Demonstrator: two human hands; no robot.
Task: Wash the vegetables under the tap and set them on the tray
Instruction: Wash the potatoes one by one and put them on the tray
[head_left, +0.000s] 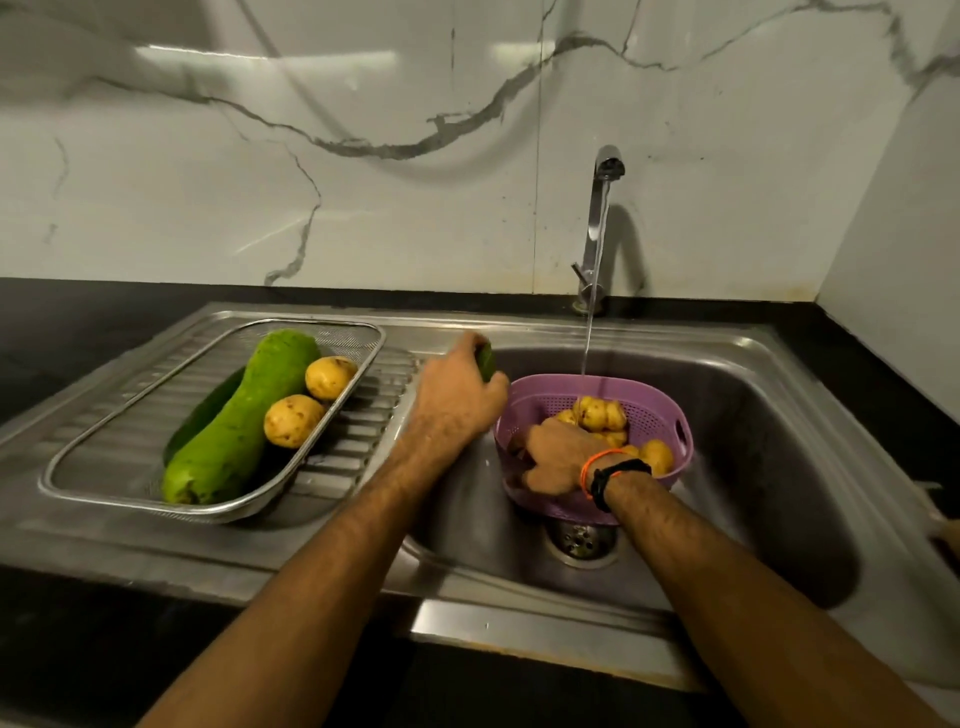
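Both forearms reach out from the near edge over the steel sink (779, 415), and the hands are apart. The right hand (558, 460), wearing an orange thread and a black band at the wrist, is down inside the purple basket (660, 415) with its fingers curled among the potatoes there; whether it actually grips one I cannot tell, since the fingers are hidden by the back of the hand. About four potatoes show in that basket, the topmost potato (600, 413) lying just beyond the right hand under the stream of water. The left hand (457, 395) is raised to the left of the basket, over the sink's edge, fingers wrapped around a dark green vegetable (486, 362) of which only an end shows. Farther left of that hand, on the ribbed drainboard, sits the wire mesh tray (93, 467), holding one long bottle gourd (244, 415), two washed potatoes (293, 421) touching its side, and one darker green vegetable mostly hidden behind the gourd. Beyond both hands stands the tap (597, 228), running, against the marble wall, with the black tabletop (104, 306) along it.
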